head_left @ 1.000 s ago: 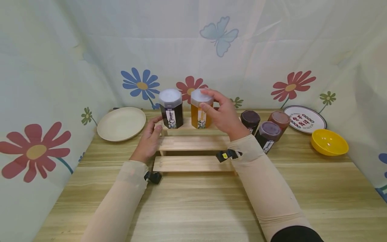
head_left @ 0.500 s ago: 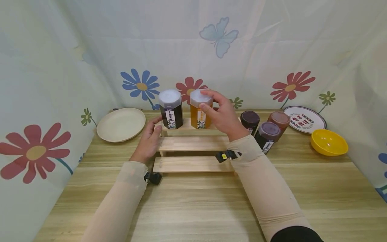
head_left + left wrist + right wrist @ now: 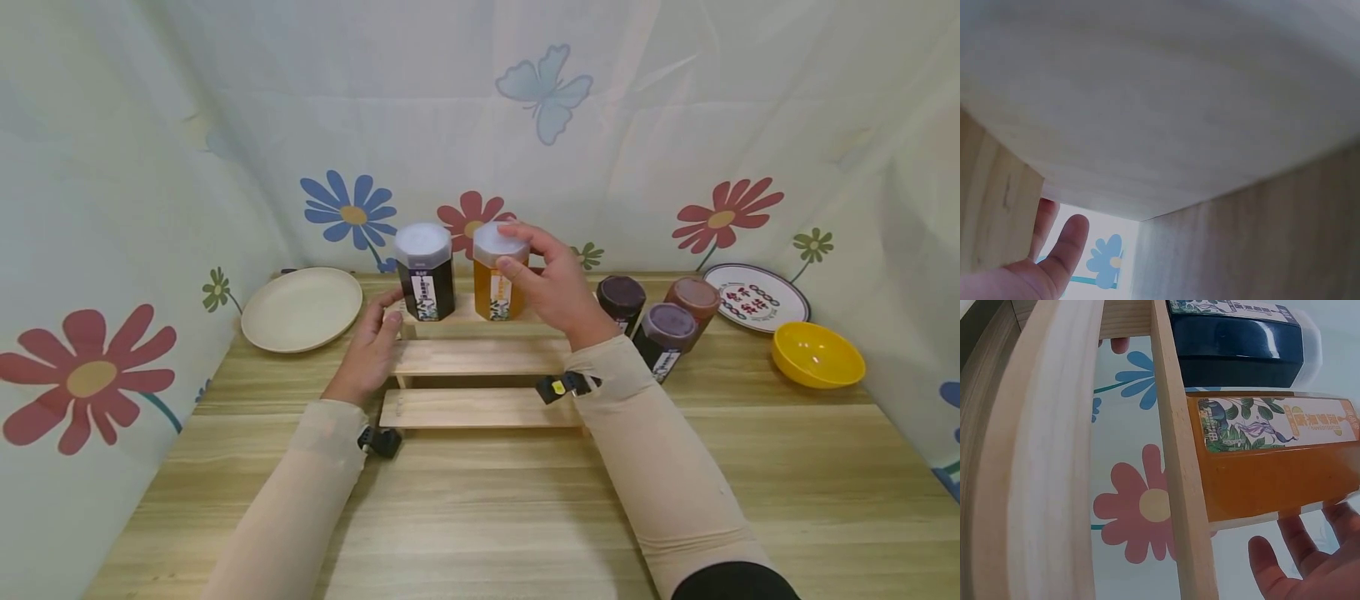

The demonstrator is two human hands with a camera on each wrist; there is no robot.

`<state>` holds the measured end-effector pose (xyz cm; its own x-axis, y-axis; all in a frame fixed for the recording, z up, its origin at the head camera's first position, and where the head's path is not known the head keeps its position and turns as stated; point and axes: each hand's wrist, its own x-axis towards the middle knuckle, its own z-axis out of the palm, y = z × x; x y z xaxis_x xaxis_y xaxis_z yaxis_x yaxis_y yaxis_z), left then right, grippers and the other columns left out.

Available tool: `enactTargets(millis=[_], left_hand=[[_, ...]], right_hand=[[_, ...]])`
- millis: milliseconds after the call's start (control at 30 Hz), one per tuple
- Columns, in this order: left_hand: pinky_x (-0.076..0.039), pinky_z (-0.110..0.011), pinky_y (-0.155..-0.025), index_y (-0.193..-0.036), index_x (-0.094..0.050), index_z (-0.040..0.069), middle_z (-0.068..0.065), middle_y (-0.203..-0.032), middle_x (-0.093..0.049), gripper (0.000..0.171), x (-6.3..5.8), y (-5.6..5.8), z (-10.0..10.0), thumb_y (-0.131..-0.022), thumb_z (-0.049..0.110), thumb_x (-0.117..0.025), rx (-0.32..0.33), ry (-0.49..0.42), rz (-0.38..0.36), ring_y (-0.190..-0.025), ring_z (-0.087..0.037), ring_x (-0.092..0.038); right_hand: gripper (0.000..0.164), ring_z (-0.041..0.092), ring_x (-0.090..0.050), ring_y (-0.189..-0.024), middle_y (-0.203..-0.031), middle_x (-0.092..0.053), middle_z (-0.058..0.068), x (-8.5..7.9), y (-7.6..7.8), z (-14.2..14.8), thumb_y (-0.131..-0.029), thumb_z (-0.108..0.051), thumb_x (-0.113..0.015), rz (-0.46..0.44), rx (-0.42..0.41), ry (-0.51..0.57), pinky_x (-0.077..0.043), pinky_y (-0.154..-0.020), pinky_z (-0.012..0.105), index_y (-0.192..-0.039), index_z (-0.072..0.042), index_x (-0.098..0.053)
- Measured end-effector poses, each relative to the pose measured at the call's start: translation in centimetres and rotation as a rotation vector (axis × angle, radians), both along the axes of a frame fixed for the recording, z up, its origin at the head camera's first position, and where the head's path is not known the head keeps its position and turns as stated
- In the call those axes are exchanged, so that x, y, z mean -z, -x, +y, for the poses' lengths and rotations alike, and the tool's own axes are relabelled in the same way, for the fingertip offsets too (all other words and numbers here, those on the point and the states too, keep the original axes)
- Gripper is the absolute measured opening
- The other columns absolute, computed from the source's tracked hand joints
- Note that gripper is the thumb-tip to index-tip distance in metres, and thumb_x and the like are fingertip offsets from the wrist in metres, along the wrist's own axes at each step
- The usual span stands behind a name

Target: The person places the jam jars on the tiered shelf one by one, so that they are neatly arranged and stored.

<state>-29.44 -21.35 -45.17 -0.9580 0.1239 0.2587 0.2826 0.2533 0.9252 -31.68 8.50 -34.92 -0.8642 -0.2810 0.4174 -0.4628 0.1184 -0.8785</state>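
Observation:
An amber jar [image 3: 492,283] with a pale lid stands on the top step of a wooden three-step rack [image 3: 480,358]. My right hand [image 3: 558,287] holds this jar from its right, the thumb at the front below the lid and fingertips at the lid. In the right wrist view, fingers [image 3: 1291,531] reach the jar's side. Left of it stands a dark jar [image 3: 426,279], also pale-lidded and labelled. My left hand [image 3: 367,346] grips the rack's left end, beside the dark jar. The left wrist view shows fingers [image 3: 1067,247] around a wooden upright, partly hidden by it.
Right of the rack stand three lidded jars [image 3: 663,333], dark and reddish. A yellow bowl [image 3: 817,354] and a white plate with red print [image 3: 763,296] lie farther right. A cream plate [image 3: 302,308] is at the left. A flowered curtain [image 3: 630,167] hangs behind the table [image 3: 480,500].

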Motion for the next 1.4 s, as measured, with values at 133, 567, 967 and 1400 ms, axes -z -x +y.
enactTargets(millis=[133, 567, 967, 1400], left_hand=[[-0.018, -0.052, -0.128, -0.159, -0.037, 0.007, -0.014, -0.167, -0.035, 0.046, -0.1, 0.0, 0.1, -0.116, 0.022, -0.037, -0.002, -0.001, 0.006, -0.155, -0.027, -0.027], [-0.026, -0.052, -0.122, -0.159, -0.037, 0.012, -0.013, -0.165, -0.037, 0.046, -0.1, 0.0, -0.1, -0.116, 0.027, -0.036, -0.015, -0.008, -0.025, -0.144, -0.030, -0.037], [-0.024, -0.050, -0.124, -0.159, -0.038, 0.010, -0.013, -0.164, -0.038, 0.045, 0.0, 0.0, -0.1, -0.116, 0.024, -0.036, -0.008, -0.026, -0.018, -0.147, -0.027, -0.035], [-0.022, -0.053, -0.126, -0.159, -0.037, 0.008, -0.014, -0.165, -0.036, 0.046, 0.0, 0.1, -0.1, -0.116, 0.026, -0.037, -0.011, -0.008, -0.013, -0.152, -0.030, -0.032]], right_hand=[[0.045, 0.028, -0.051, -0.131, -0.162, -0.046, 0.010, 0.1, -0.1, 0.0, -0.105, -0.012, -0.067, 0.006, 0.005, 0.000, -0.050, -0.109, 0.052, -0.149, -0.009, -0.058], [0.072, 0.033, -0.045, -0.141, -0.169, -0.036, 0.006, -0.5, -1.0, 0.9, -0.106, -0.018, -0.065, 0.001, -0.007, -0.048, -0.044, -0.115, 0.053, -0.168, -0.026, -0.030], [0.061, 0.030, -0.044, -0.146, -0.164, -0.045, 0.006, -1.3, -4.4, 5.9, -0.104, -0.009, -0.067, 0.038, 0.019, -0.114, -0.034, -0.120, 0.058, -0.160, -0.016, -0.045], [0.056, 0.035, -0.051, -0.140, -0.154, -0.055, 0.014, -1.1, -7.4, 11.7, -0.102, -0.013, -0.072, -0.045, 0.075, -0.361, -0.035, -0.118, 0.062, -0.155, -0.016, -0.054]])
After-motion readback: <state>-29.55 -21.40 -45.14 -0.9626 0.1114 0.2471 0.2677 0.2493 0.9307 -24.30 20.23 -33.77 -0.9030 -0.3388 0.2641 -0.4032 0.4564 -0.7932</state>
